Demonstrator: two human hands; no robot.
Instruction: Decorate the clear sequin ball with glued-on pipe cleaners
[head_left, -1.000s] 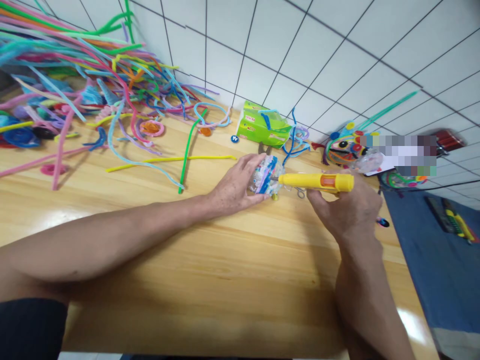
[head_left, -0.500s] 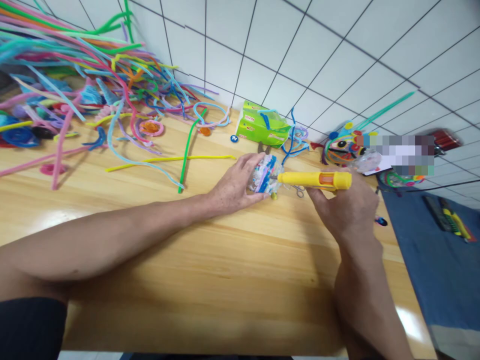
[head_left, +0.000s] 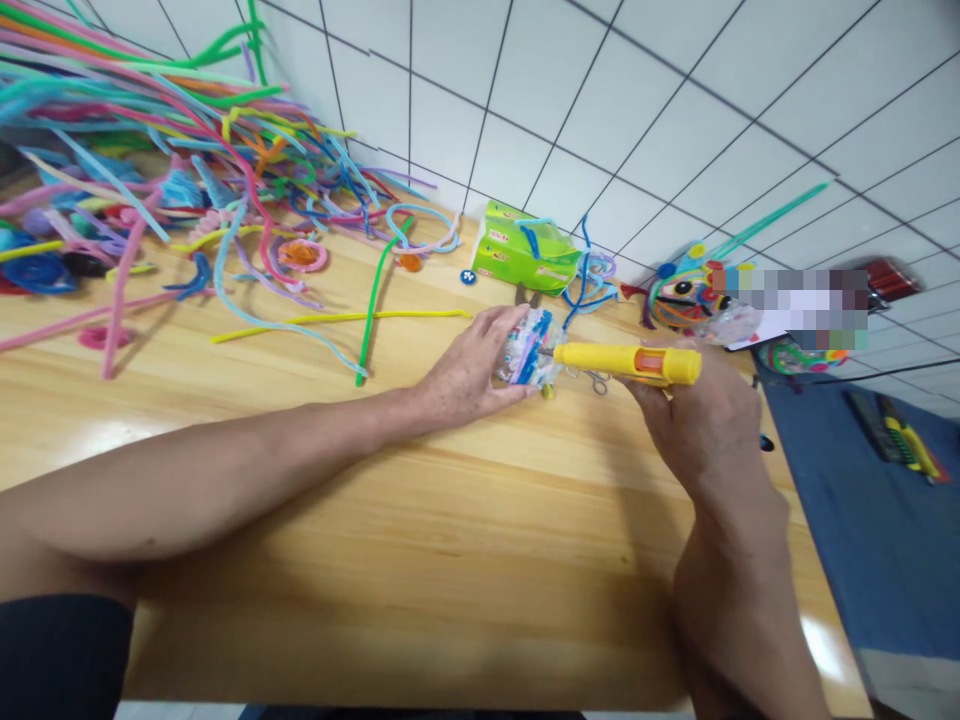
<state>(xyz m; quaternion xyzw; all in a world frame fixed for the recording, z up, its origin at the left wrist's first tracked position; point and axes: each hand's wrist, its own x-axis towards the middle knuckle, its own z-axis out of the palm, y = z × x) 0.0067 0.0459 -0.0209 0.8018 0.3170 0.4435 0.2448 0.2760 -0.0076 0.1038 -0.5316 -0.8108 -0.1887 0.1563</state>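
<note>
My left hand [head_left: 480, 365] is closed round the side of a small clear, crinkly plastic piece [head_left: 525, 350] with blue, white and purple strips across it. In my right hand [head_left: 701, 425] is a yellow hot glue gun [head_left: 600, 358], held nearly level. Its nozzle points left at the strips, at or very close to their surface; I cannot tell whether it touches. The gun's handle is mostly hidden behind my fingers. Just below the nozzle, the metal loops of what look like scissors [head_left: 598, 384] lie on the table.
A green packet [head_left: 517, 250] lies behind the plastic piece, with blue pipe cleaners [head_left: 589, 285] beside it. Many coloured pipe cleaners [head_left: 187, 100] heap at the left. A decorated figure [head_left: 682, 295] stands at the back right. Pliers [head_left: 911, 440] lie on a dark blue surface [head_left: 847, 520].
The glue gun has shifted very slightly left, and my right wrist has turned a little outward to the right. My left hand and the plastic piece stay in place.
</note>
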